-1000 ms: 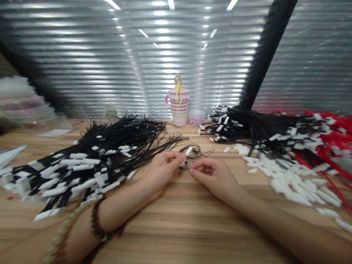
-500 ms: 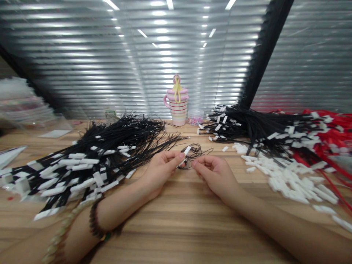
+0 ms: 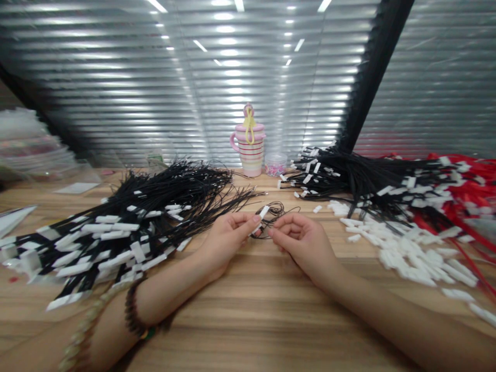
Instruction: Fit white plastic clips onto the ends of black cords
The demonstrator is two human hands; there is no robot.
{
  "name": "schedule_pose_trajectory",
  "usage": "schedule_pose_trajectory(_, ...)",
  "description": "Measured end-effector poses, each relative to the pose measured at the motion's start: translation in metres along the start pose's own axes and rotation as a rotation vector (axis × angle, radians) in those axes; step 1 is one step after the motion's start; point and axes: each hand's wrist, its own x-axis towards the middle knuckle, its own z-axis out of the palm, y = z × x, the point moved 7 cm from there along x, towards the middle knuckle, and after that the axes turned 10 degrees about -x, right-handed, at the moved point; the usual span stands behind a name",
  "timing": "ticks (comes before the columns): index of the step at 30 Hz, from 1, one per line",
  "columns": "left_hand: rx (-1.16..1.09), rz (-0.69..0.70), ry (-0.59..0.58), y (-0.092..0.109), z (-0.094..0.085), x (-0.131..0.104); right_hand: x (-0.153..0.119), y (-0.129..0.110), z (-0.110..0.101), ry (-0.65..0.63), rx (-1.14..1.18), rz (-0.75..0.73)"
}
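Note:
My left hand is closed, thumb and fingers pinching a small white tab that juts up past the thumb. Thin black cord curls in loose loops just behind the tab and between both hands. Facing it, my right hand has thumb and forefinger pressed together at the cord; the exact grip at the fingertips is too small to make out clearly. Left of my hands lies a heap of black cords with white tabs on their near ends.
Loose white pieces are spread at the right, beside another black cord bundle and red cords. A striped pink cup and a small tub of beads stand at the back. Clear plastic containers are stacked far left.
My right hand has shifted slightly, its fingers a little higher and nearer the left hand. My left hand keeps the white tab in place.

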Motion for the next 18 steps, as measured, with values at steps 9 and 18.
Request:
schedule_pose_trajectory(9,0.022,0.010,-0.003,0.0011,-0.0002,-0.0020,-0.0018,-0.0053,-0.0001,0.011,-0.193,-0.094)
schedule_pose_trajectory(18,0.015,0.010,-0.005,-0.0004,-0.0012,-0.0007,-0.0049,-0.0077,0.0015,0.010,-0.343,-0.205)
